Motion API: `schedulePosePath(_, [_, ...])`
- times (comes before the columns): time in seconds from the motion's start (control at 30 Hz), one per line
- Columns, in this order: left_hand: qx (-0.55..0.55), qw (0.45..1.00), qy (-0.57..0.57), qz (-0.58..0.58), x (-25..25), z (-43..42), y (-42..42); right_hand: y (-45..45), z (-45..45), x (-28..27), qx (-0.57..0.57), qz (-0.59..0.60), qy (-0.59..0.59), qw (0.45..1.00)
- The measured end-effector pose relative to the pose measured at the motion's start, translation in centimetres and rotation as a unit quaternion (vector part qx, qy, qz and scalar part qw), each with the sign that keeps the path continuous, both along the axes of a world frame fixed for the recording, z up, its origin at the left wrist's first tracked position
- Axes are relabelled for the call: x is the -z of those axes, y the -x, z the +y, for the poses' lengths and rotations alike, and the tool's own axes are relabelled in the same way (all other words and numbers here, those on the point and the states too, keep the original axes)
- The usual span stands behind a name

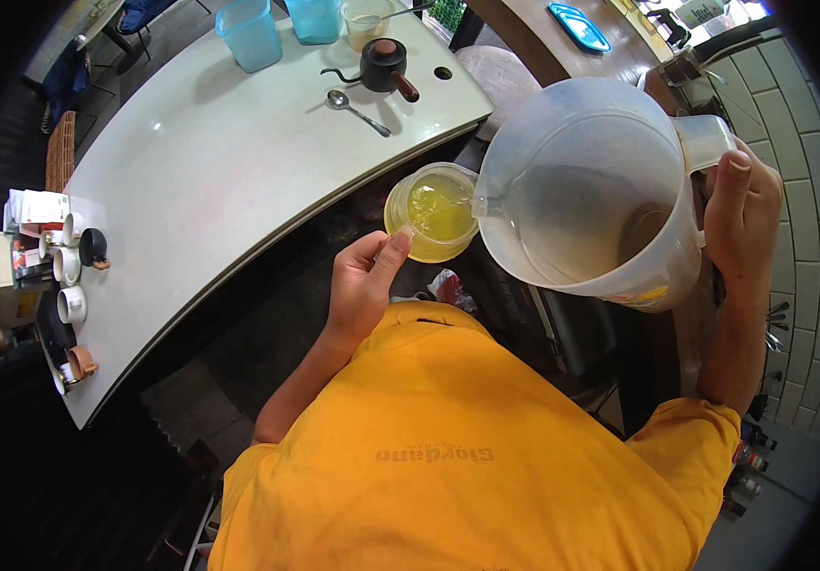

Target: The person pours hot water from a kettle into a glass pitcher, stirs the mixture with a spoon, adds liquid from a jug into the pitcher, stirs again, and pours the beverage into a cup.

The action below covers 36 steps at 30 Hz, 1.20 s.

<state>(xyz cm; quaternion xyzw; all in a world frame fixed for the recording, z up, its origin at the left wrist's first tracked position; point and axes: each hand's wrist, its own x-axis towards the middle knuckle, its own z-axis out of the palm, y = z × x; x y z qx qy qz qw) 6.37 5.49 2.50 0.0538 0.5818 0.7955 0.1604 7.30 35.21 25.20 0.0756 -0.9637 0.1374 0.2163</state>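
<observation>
My right hand (748, 209) is closed round the handle of a large translucent plastic pitcher (581, 171). The pitcher is tilted, its spout over the rim of a small clear container (393, 205). Liquid runs from the spout into the yellow-green liquid (440, 209) inside that container. With thumb and fingers, my left hand (367, 281) grips the container's near edge and keeps it off the counter, in front of my body. The pitcher's lower contents are only partly visible through its cloudy wall.
The curved white counter (200, 171) spans the left. On it are a spoon (357, 112), a small black kettle (383, 65) with a wooden handle, blue tubs (250, 36) and a beige cup (364, 24). Several cups (69, 266) line its far left end. A blue tray (579, 27) lies on a wooden surface.
</observation>
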Motion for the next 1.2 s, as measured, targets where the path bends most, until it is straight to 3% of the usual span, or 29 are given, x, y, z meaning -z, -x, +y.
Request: schedulePosePath(1.2, [-0.001,1.0,-0.01,0.002,-0.2,-0.9,0.6,0.6,-1.3,0.5,0.006,0.008,0.007,1.0])
